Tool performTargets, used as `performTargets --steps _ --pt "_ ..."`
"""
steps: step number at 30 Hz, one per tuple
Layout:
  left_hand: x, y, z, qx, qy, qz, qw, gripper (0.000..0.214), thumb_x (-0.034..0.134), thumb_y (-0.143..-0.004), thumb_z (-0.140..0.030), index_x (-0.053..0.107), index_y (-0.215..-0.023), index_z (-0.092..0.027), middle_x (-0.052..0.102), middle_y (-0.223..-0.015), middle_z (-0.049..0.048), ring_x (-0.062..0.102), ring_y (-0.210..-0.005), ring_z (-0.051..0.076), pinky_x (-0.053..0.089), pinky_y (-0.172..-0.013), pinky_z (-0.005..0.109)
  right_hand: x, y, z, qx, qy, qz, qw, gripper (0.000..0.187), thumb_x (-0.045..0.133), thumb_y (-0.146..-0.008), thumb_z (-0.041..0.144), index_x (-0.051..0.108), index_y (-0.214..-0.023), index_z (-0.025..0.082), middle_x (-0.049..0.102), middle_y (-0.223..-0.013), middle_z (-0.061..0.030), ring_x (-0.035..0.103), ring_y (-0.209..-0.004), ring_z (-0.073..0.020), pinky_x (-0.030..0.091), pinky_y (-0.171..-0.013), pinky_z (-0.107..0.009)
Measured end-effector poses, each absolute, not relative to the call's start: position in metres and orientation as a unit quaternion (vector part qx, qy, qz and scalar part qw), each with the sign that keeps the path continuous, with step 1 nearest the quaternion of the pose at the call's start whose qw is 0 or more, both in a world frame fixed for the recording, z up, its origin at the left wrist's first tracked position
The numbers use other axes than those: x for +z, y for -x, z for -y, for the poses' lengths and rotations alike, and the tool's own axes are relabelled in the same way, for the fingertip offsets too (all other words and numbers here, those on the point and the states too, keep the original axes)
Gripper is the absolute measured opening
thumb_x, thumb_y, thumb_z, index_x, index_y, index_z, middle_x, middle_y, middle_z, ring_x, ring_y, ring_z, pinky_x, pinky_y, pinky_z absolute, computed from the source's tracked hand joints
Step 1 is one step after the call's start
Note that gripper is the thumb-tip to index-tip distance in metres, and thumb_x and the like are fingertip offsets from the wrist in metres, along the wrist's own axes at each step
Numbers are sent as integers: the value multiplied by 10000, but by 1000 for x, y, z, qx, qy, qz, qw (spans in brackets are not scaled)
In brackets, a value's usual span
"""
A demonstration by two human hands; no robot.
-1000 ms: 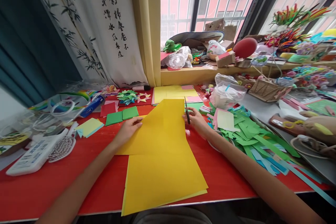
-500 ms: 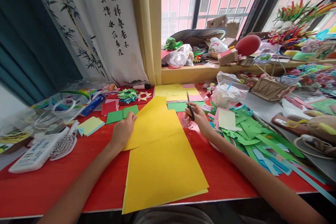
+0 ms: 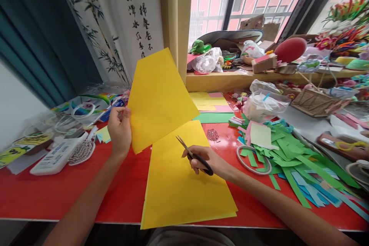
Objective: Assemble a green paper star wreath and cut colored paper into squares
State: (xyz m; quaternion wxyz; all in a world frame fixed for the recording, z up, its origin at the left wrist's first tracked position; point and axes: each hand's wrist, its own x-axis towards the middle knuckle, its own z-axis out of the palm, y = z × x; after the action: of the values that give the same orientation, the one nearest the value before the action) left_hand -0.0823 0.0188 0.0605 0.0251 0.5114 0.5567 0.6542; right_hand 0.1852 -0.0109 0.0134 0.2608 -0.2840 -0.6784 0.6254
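A sheet of yellow paper (image 3: 160, 102) stands raised and tilted, its left edge pinched in my left hand (image 3: 119, 130). Below it a stack of larger yellow sheets (image 3: 190, 184) lies flat at the table's front edge. Over that stack, my right hand (image 3: 203, 159) is closed around a pair of scissors (image 3: 198, 158) with black handles. The blades point up and to the left, nearly together, below the raised sheet's lower edge and apart from it.
Green and blue paper strips (image 3: 288, 157) are heaped on the right, beside a white ring (image 3: 239, 157). A white box (image 3: 57, 155) and a beaded piece (image 3: 82, 152) lie on the left. Behind are more yellow sheets (image 3: 206, 102) and a plastic bag (image 3: 262, 102).
My left hand has lifted the yellow sheet up and left off the stack. My right hand has brought the scissors down and left over the stack. The view has shifted left.
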Motion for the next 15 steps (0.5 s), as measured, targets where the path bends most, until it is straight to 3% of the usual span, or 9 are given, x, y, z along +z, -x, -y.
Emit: performTargets --steps 6,15 --pt "60 79 -18 686 -493 -533 53 222 556 -803 -403 495 -777 -191 430 -607 -36 377 -483 85 312 -440 204 17 -184 15 620 297 686 240 450 523 -814 497 526 -1104 153 481 -652 18 399 -499 -46 310 -466 -185" --pt "64 66 -6 694 -498 -516 65 227 579 -791 -412 504 -757 -201 439 -594 -26 373 -461 82 279 -410 226 15 -185 13 620 256 683 288 546 496 -814 535 505 -1175 126 466 -640 0 466 -576 -96 363 -470 -208"
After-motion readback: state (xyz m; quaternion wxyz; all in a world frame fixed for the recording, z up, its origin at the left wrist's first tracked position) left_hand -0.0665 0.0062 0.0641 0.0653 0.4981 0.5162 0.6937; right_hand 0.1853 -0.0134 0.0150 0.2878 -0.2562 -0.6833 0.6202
